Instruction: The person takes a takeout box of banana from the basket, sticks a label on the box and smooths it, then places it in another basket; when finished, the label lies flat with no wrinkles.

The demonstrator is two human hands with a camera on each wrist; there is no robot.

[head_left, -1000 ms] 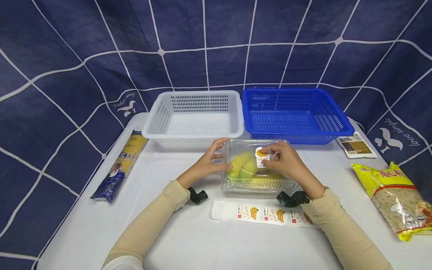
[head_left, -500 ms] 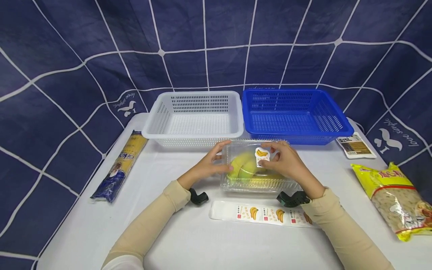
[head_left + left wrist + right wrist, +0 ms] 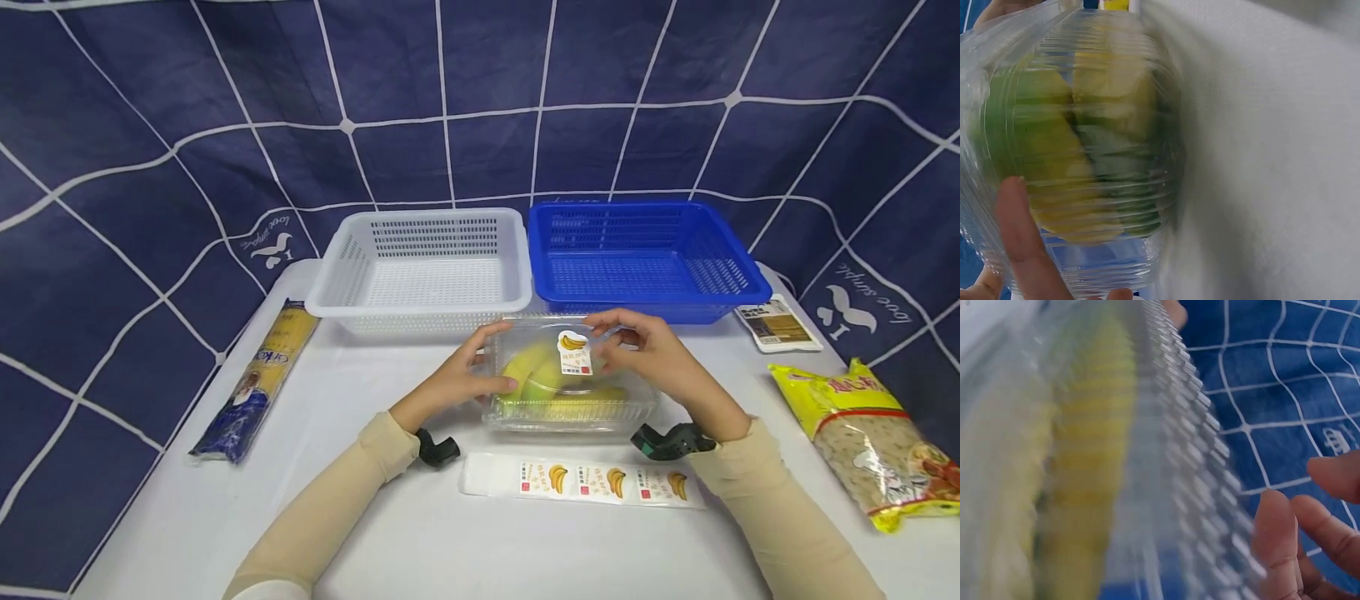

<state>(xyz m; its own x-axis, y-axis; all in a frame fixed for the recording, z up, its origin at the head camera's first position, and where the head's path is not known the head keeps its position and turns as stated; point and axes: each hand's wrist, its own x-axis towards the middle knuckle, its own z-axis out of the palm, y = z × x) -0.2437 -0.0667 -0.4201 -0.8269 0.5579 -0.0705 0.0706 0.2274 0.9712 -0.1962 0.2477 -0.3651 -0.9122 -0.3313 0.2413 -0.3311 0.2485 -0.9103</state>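
A clear plastic clamshell container (image 3: 611, 408) with yellow-green bananas (image 3: 543, 375) inside sits mid-table in the head view. My left hand (image 3: 453, 383) grips its left end, thumb on the near side and fingers round the back. A white sticker (image 3: 575, 353) with a banana picture lies on the lid. Over the lid's right part hovers my right hand (image 3: 648, 354), fingers loosely bent and holding nothing. In the right wrist view its fingertips (image 3: 1275, 519) show apart from the container's ridged edge. A strip of similar banana stickers (image 3: 592, 482) lies in front of the container.
Behind stand a white basket (image 3: 420, 310) and a blue basket (image 3: 645, 302), side by side. A noodle packet (image 3: 258, 379) lies at left. At right are a small flat pack (image 3: 780, 325) and a yellow-ended food bag (image 3: 862, 442). A dark blue checked cloth (image 3: 495, 75) hangs behind.
My right hand has let go of the sticker and drawn off to the right; the sticker stays on the lid. My left hand keeps its grip. The head view has shifted slightly.
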